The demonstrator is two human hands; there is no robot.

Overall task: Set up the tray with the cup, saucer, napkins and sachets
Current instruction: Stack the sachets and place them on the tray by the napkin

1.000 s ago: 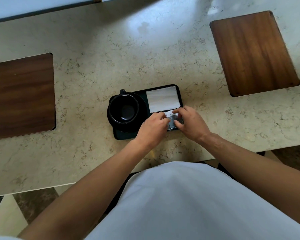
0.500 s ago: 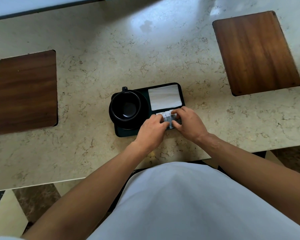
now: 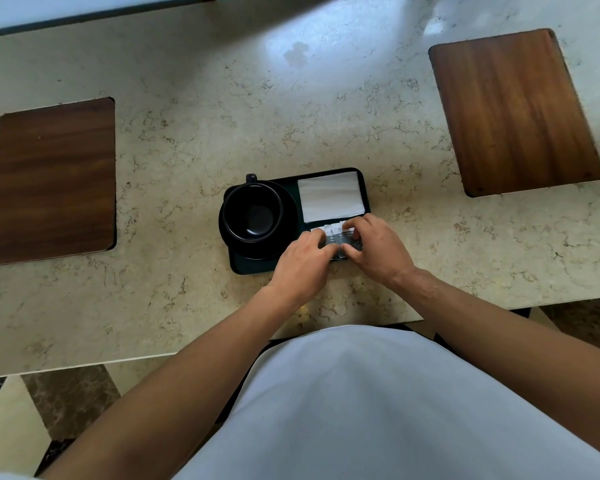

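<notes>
In the near right corner of the dark tray (image 3: 253,266), the sachets (image 3: 336,235) lie in a row, pinched from both sides: the left hand (image 3: 303,263) and the right hand (image 3: 374,249) curl their fingertips onto them. Just beyond sit the white napkins (image 3: 330,196). On the tray's left, the black cup (image 3: 252,212) stands on its saucer (image 3: 288,220). Two wooden boards (image 3: 54,180) (image 3: 513,110) flank the marble counter (image 3: 194,109).

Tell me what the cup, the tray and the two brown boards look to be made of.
Cup: probably glazed ceramic, black with a soft sheen along the rim. Tray: dark, smooth and matte with rounded corners, likely plastic or lacquered wood; the look leaves it open. Left board and right board: wood or wood veneer, with visible grain streaks and a satin finish.
</notes>
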